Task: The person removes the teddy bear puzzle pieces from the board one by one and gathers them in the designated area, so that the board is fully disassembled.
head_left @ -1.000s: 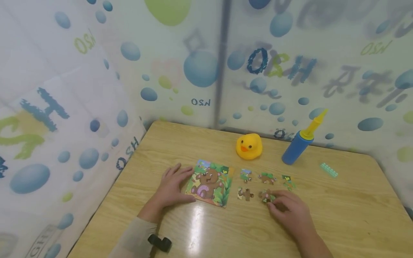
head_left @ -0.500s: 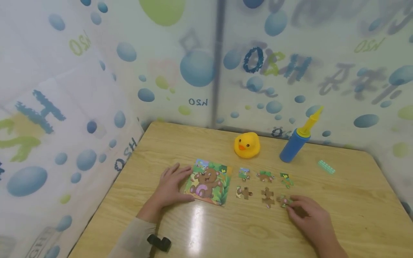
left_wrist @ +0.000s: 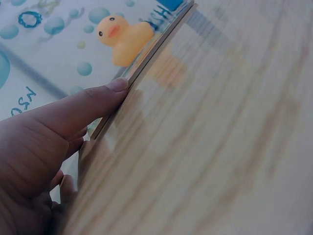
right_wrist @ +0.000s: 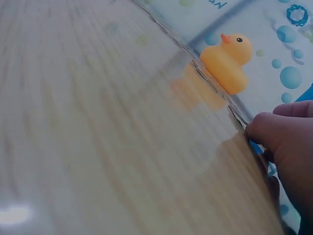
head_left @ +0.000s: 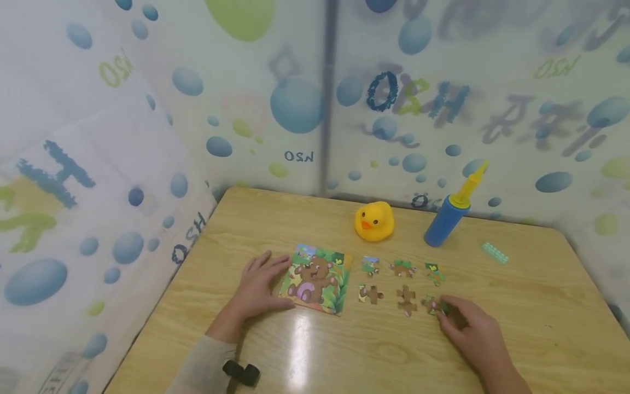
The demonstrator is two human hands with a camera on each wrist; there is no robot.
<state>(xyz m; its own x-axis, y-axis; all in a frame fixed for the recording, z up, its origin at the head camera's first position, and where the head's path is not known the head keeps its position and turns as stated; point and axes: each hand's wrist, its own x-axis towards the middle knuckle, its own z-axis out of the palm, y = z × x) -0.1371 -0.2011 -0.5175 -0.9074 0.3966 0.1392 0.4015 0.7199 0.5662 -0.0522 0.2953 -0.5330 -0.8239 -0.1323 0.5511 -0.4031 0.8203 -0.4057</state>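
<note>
A square bear puzzle [head_left: 315, 279] lies on the table, picture side up. My left hand [head_left: 261, 287] rests at its left side with fingers spread. In the left wrist view, the left thumb [left_wrist: 115, 88] touches the edge of the bear puzzle [left_wrist: 146, 56]. To the right, loose jigsaw pieces lie in two rows. My right hand [head_left: 474, 331] pinches the bottom-right jigsaw piece [head_left: 431, 304] at its right side, low over the table. Beside it are a brown bear piece [head_left: 406, 301] and another jigsaw piece [head_left: 370, 294]. The right wrist view shows the right thumb [right_wrist: 259, 129] at the thin edge of the pieces.
A yellow rubber duck [head_left: 374, 221] sits behind the pieces. Right of it stands a blue hand pump [head_left: 445, 221] with a yellow nozzle. A pale green studded brick [head_left: 495, 252] lies farther right. Bubble-printed walls [head_left: 246, 82] border the wooden table [head_left: 394, 355] at the back and left.
My right hand has moved right with a jigsaw piece, uncovering the brown bear piece at the bottom middle. Over the last half second it has barely moved. My left hand stays at the puzzle.
</note>
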